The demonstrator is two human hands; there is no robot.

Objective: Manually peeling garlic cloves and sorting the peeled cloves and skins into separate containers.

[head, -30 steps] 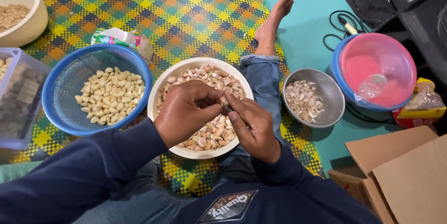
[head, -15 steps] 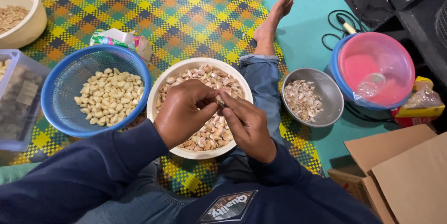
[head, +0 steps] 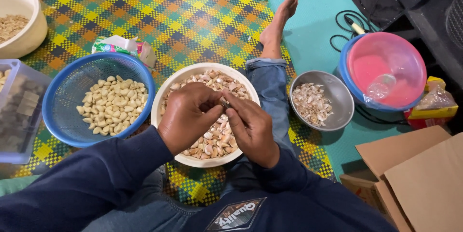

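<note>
Left to right: blue basket [head: 62, 116] of peeled garlic; white bowl [head: 166, 99] of unpeeled cloves; left hand [head: 185, 116] and right hand [head: 253, 128] pinching one garlic clove [head: 224, 102] above it — mid-peel; steel bowl [head: 337, 99] of skins. Next, likely: stripping skin — careful fingertip work.

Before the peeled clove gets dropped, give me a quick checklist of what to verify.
1. Clove held: both the left hand and the right hand pinch a small clove over the white bowl. Ok.
2. Skin fully off: fingers hide it. Cannot tell.
3. Blue basket of peeled cloves has room. Ok.
4. Metal bowl for skins has room. Ok.
5. White bowl has unpeeled cloves left. Ok.
</note>
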